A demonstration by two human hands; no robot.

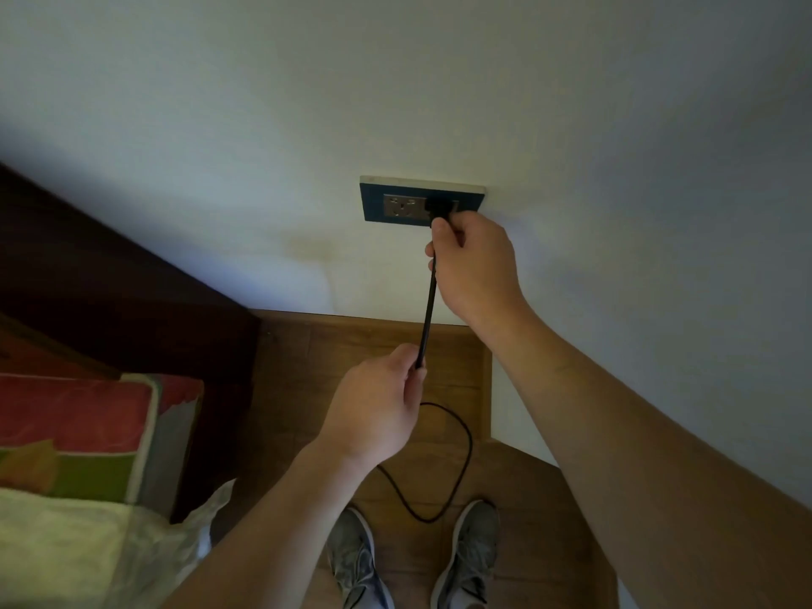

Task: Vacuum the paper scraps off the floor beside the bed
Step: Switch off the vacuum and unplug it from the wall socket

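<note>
Fingers: right hand (472, 265) fingers (444, 237) pinch the black plug (439, 209) at the socket; left hand (373, 402) fingers (413, 380) are curled tight around the black cord (428, 307) lower down.
Wall: big white wall (395, 81) fills the top; a faint yellow stain sits under the socket, to the left.
Bed: dark wooden bed frame (132, 283) runs along the left side, up against the wall.
Floor: brown wooden floor (351, 345) lies between the bed and the wall corner on the right; no paper scraps can be seen on this bit of floor.
Bedding: red and green pillow (74, 432) lies on the bed, with a pale yellow blanket (57, 547) in front of it and clear plastic at its edge.
Shoes: two grey shoes (470, 556) stand on the floor at the bottom, toes pointing to the wall.
Cord: it runs straight from the plug down to the left hand, then loops on the floor in front of the shoes.
Socket: dark blue socket plate (373, 204) is on the wall; the left outlet is bare, the plug is at the right one.
Plug: I cannot tell if it is pushed all the way in.
</note>
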